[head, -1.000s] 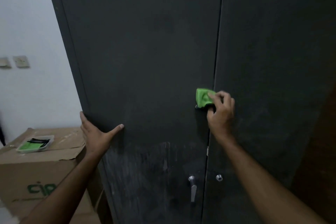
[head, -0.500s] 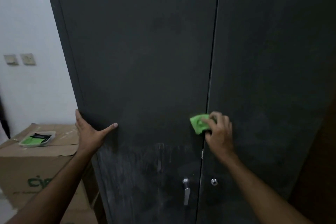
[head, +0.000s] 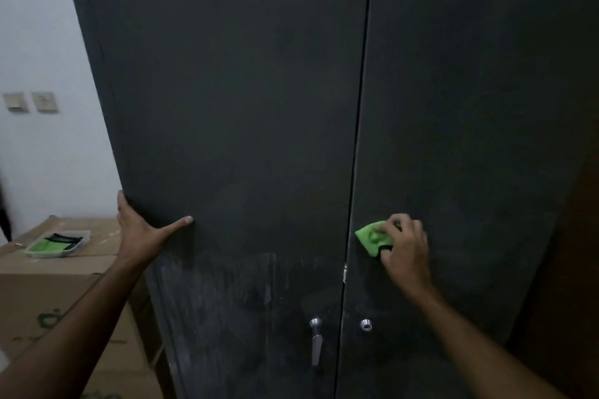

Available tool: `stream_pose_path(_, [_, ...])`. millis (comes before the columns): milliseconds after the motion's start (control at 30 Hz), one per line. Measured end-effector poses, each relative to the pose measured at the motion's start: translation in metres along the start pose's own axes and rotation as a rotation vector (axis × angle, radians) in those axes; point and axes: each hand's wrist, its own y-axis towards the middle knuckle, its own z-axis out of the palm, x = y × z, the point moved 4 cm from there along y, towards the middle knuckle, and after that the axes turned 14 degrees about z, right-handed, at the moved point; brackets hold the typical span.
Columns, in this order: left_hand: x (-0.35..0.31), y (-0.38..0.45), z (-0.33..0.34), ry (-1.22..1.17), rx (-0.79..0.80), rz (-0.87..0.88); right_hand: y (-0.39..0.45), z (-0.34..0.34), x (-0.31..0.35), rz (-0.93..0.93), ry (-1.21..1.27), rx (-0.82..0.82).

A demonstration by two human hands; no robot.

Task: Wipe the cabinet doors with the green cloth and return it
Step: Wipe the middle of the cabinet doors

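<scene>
Head view: slid since a second ago from the left door's edge, across the seam, down toward 4 o'clock onto the tall dark right cabinet door. Crumpled green cloth pinched in right hand, pressed to that panel. Left hand spread flat, bracing dark left cabinet door. Pale smears at 6 o'clock above the metal handle: wiping likely midway. Return still ahead, perhaps to the clear tray at 9 o'clock.

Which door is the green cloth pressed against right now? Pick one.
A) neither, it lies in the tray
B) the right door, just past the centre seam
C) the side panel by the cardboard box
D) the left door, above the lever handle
B: the right hand grips the green cloth against the right door, just right of the centre seam, while the left hand rests on the left door.
</scene>
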Motion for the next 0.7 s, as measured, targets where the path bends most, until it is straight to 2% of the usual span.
stream_pose_path(67, [0.000,0.000,0.000,0.009,0.002,-0.004,0.022,-0.015,-0.013,0.079,0.047,-0.032])
stream_pose_path(133, [0.001,0.000,0.001,0.016,-0.003,-0.009,0.056,-0.039,-0.010,0.185,0.152,-0.166])
stream_pose_path(200, [0.002,-0.001,0.001,0.011,-0.002,-0.022,0.073,-0.051,0.009,0.202,0.248,-0.255])
stream_pose_path(267, [0.004,-0.001,0.000,0.020,0.001,-0.046,0.059,-0.041,0.029,0.107,0.225,-0.204])
stream_pose_path(367, [0.001,0.000,-0.001,0.023,0.011,-0.055,0.000,0.000,0.018,-0.104,0.000,0.048])
stream_pose_path(400, [0.001,0.001,-0.001,0.026,0.013,-0.052,-0.008,0.003,0.003,-0.108,-0.034,0.097])
stream_pose_path(467, [0.003,0.001,-0.001,0.036,0.006,-0.054,0.007,-0.010,-0.026,0.070,0.048,0.045])
stream_pose_path(533, [0.006,0.001,-0.002,0.048,-0.002,-0.065,0.041,-0.033,-0.035,0.268,0.187,-0.143])
stream_pose_path(567, [0.007,0.001,-0.001,0.053,-0.005,-0.063,0.056,-0.042,-0.028,0.299,0.245,-0.227])
stream_pose_path(633, [0.006,-0.001,0.000,0.073,-0.027,-0.052,0.067,-0.044,0.000,0.222,0.305,-0.270])
stream_pose_path(700, [0.003,-0.006,0.002,0.114,-0.051,-0.051,0.046,-0.023,0.022,0.062,0.235,-0.155])
